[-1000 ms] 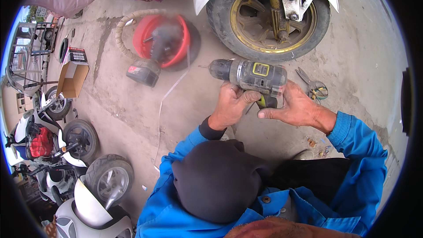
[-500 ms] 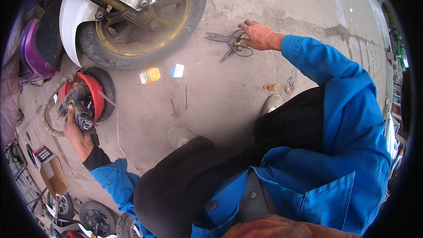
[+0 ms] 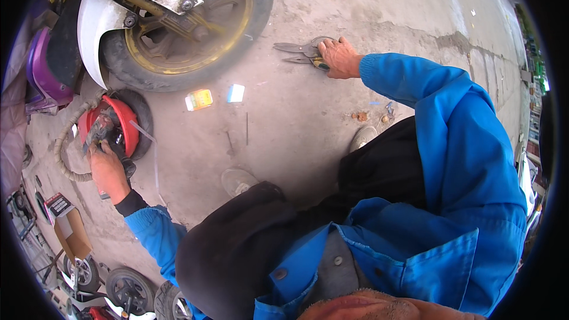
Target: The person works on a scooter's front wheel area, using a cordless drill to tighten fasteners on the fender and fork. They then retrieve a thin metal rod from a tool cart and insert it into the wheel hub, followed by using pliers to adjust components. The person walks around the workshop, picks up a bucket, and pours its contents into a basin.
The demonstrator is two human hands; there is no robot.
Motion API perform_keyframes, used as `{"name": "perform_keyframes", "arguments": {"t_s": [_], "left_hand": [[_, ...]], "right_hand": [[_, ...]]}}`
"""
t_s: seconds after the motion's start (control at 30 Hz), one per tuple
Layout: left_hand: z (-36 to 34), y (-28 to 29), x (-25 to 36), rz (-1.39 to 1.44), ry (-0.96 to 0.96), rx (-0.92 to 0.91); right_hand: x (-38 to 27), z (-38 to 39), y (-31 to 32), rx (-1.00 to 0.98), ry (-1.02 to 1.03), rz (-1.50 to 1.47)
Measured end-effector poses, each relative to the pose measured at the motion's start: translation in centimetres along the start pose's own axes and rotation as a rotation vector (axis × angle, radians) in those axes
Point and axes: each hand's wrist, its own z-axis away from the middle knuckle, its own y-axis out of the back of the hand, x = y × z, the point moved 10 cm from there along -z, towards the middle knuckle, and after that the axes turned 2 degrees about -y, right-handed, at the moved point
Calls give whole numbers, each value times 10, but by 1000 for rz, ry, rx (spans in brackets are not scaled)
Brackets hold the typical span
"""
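Purple plastic marks the far left: a curved vehicle panel stands at the edge of a dusty concrete ground. Below it a beige ribbed hose loops beside a red basin, and lower again lies an open cardboard box. The person's left hand reaches to a dark power tool lying in the basin, its fingers laid over the tool (whether they grip it or merely rest there cannot be told, since the back of the hand hides them). Above the basin hangs a white fender, and next to it on the right stands a wheel with a worn, gold-coloured rim. Near the tyre's lower edge lie a yellow-and-white packet and, just to its right, a small blue-and-white packet. Below the packets a thin rod lies on the concrete, above the person's left shoe. Farther right, well apart from the basin, a pair of shears rests on the ground, dark blades parted and pointing left. The person's right hand is closed about the handles, its blue sleeve extending rightward.
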Motion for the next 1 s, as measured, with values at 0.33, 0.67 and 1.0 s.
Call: {"name": "perform_keyframes", "arguments": {"t_s": [0.33,0.67,1.0], "left_hand": [[50,83,68,-53,-57,214],[126,174,107,1220,326,-118],[120,271,232,740,-306,-326]], "right_hand": [[-53,31,14,-254,-51,-547],[-216,29,40,-666,330,-959],[-329,16,115,-700,344,-1089]]}}
